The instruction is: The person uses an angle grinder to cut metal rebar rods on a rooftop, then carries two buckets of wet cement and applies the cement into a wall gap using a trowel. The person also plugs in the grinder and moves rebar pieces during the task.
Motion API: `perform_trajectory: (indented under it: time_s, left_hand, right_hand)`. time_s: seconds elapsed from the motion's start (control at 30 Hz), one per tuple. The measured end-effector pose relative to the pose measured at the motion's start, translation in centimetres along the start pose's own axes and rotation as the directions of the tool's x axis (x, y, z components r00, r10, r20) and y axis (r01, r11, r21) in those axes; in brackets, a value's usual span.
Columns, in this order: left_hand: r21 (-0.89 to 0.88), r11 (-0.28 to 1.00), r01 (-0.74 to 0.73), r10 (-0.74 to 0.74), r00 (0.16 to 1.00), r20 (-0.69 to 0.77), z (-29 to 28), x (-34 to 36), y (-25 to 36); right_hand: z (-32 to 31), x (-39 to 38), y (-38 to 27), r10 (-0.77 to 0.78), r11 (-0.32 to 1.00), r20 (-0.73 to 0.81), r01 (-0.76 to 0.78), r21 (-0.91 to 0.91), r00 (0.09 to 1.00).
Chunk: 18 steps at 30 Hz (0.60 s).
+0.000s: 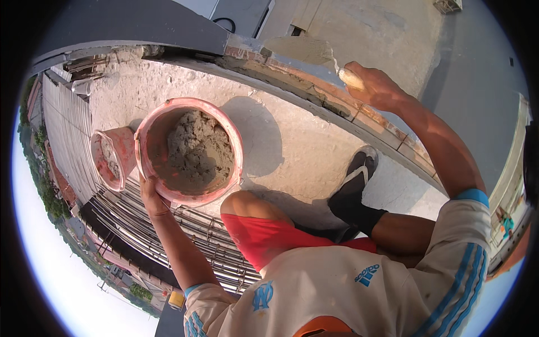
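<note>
My right hand (pixel 371 85) is closed around the pale handle of a trowel (pixel 352 78), held over the brick edge of the wall. A grey-brown mortar-coloured patch (pixel 300 50) lies just beyond the handle; where blade ends and mortar begins is hard to make out. At the left, my left hand (pixel 153 197) grips the near rim of a large reddish bucket (pixel 238 149). Wet, lumpy grey mortar (pixel 201 143) fills part of that bucket. Beside it a smaller red bucket (pixel 124 147), smeared with mortar, leans on its side.
A low wall with exposed bricks (pixel 387 130) runs diagonally past my right foot (pixel 362 168). Below the buckets lie several long metal bars (pixel 219 241). Corrugated roofing (pixel 67 123) stands at the left, with a drop toward houses and trees. A grey surface (pixel 477 112) lies at the right.
</note>
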<state>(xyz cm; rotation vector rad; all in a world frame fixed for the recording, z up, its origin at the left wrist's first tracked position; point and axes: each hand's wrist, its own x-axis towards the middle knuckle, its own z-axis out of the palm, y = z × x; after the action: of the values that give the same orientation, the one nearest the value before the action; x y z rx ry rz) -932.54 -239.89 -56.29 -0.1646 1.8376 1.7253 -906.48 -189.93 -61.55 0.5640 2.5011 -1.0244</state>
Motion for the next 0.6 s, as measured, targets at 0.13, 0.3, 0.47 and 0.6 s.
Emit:
perform_trajectory:
  time_s: [0.13,0.3,0.47,0.6]
  left_hand:
    - [0.156,0.986,-0.062,0.053,0.997,0.063,10.6,-1.6,4.3]
    - [0.328,0.905,-0.272,0.212,0.955,0.207,13.0,-2.0,3.9]
    - [0.305,0.912,-0.275,0.242,0.96,0.142,8.8,-1.6,3.0]
    - [0.161,0.967,-0.198,0.176,0.974,0.142,8.1,-1.4,2.6]
  right_hand:
    - [-4.7,-1.0,-14.7,-0.154,0.928,0.192,0.209,-0.31,0.969]
    - [3.5,2.1,-19.7,-0.164,0.864,0.267,0.269,-0.425,0.95]
    - [6.5,0.6,-21.1,-0.158,0.902,0.51,0.334,-0.275,0.845]
    - [10.1,-0.5,-21.8,-0.128,0.975,0.593,0.21,-0.071,0.795]
